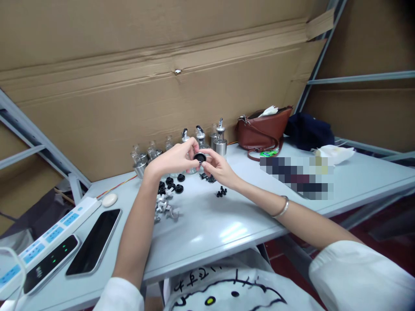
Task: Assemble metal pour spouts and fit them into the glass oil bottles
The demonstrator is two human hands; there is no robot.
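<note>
Between my fingertips is a small round black stopper [201,158], held above the table. My left hand [177,156] pinches it from the left, and my right hand [221,167] grips its right side. Below and to the left lie several loose black stoppers [179,188] of a like shape. Clear and grey-white plastic pieces [166,206] are heaped nearer to me. Small black caps [221,191] sit in a cluster under my right hand, and flat black parts [207,177] lie partly hidden behind it.
Glass bottles with metal-clad bases [140,166] line the back; some carry pour spouts [220,129]. A brown handbag [264,131], dark cloth [308,131] and white bag [333,153] stand right. At left lie a phone [94,242], power strip [53,233] and power bank [52,263].
</note>
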